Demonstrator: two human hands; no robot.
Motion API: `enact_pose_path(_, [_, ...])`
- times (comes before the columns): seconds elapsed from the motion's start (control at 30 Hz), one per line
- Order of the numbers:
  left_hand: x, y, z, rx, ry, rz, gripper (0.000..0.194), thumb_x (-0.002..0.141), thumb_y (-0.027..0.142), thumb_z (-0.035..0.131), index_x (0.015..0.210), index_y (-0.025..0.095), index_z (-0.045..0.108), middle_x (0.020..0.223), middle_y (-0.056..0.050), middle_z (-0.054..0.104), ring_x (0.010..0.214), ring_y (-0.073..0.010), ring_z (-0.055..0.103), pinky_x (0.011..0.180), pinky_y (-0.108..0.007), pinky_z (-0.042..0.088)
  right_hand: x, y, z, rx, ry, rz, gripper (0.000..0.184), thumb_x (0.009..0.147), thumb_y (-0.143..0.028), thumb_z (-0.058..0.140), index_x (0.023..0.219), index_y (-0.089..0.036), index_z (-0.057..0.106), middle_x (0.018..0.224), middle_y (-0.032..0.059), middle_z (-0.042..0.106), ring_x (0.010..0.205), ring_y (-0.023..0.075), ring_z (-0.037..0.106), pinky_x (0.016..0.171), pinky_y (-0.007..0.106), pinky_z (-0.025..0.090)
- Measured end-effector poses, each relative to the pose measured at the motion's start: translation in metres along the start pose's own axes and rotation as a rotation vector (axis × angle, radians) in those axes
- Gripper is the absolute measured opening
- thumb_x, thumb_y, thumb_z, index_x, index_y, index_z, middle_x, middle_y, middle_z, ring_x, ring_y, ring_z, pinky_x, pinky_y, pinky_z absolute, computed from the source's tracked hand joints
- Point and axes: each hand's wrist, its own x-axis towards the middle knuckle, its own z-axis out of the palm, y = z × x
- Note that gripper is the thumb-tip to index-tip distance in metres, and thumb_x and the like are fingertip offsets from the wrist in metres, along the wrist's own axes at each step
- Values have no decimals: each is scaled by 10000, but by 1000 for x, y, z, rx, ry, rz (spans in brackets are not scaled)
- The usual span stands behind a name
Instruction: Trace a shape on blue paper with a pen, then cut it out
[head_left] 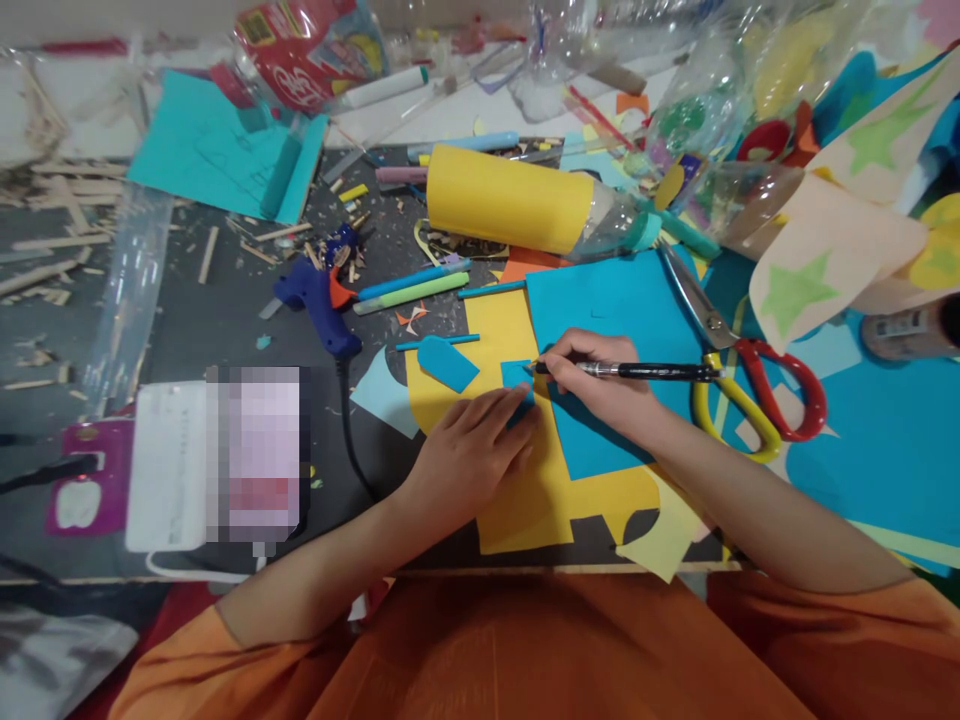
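My right hand (604, 390) grips a black pen (652, 371), its tip at the edge of a small blue paper piece (516, 373). Fingers stretched out, my left hand (480, 445) lies flat over the lower part of that piece and hides some of it. Underneath is a yellow sheet (525, 515) with cut edges. A blue piece with one rounded end (448, 363) rests just beyond my left hand, beside a thin blue strip (442, 342). My right wrist crosses a larger blue sheet (600, 300).
Red-and-yellow-handled scissors (716, 330) lie right of the pen. Left are a blue glue gun (319, 305) with its cord and a white power bank (169, 465). A yellow-wrapped bottle (510, 200) lies beyond the papers. Wood scraps (67, 240) litter the far left.
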Motion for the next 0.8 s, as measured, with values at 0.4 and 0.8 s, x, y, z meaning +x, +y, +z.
enact_pose_path(0.4, [0,0,-2,12,1,7,254,943,204,465,1083,161,672,1221,-90,681,1030,-220,660,792,-346,553,-1,-2,0,-33,1,7,214,735,-304,500,547,-204,475,545,-2,530,532,120,489,510,258,355])
enact_pose_path(0.8, [0,0,-1,12,12,1,233,928,204,496,1068,166,678,1191,-92,696,1021,-215,666,792,-335,548,-1,0,0,-34,1,-10,211,746,-281,506,553,-204,474,541,-14,527,514,106,477,502,247,348])
